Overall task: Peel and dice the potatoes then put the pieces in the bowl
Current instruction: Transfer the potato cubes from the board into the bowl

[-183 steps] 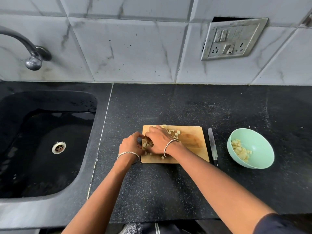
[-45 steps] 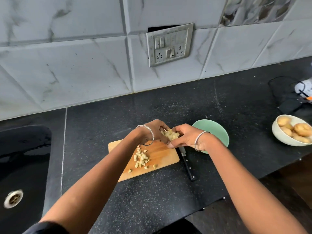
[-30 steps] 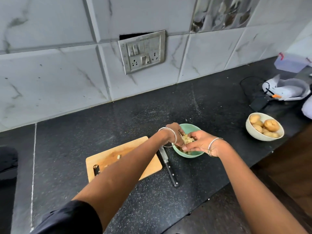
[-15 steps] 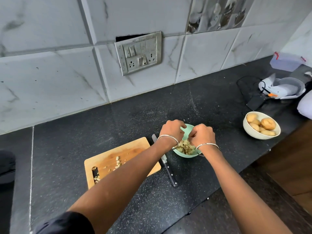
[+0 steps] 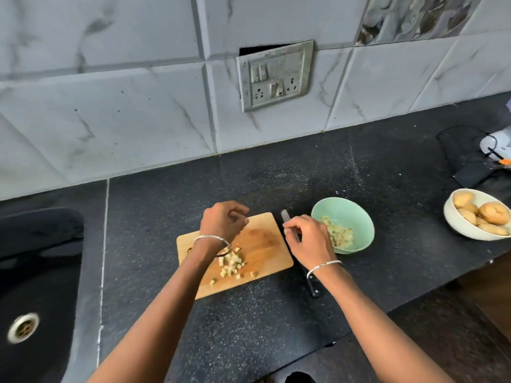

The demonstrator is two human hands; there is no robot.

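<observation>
Worktop [image 5: 249,327] is black speckled stone, with a wooden cutting board [image 5: 265,241] lying at an angle near the middle. Left hand [image 5: 224,222] hovers over the board's far left corner, fingers loosely curled, nothing seen in them. Right hand [image 5: 307,240] sits just past the board's right edge, over the knife [image 5: 312,284], fingers half bent and pointing left. Cannot tell if it touches or grips the blade. The knife lies between board and bowl, blade tip toward the wall, black handle toward the person. A thin bangle is on each wrist.

A small pile of diced potato pieces [image 5: 231,265] is on the board's near left part, just beside the left wrist. The green bowl [image 5: 359,217] stands right of the knife, close to the right hand, and holds more diced potato [image 5: 341,234] on its near side.

A white bowl [image 5: 459,226] with whole potatoes [image 5: 495,212] sits well apart at the right edge. Behind it are a black cable and part of a white appliance [image 5: 496,145], cut off by the frame. A black sink [image 5: 41,272] with a metal drain [image 5: 23,327] is at far left. A switch plate [image 5: 276,76] hangs loose on the grey marbled tile wall.
</observation>
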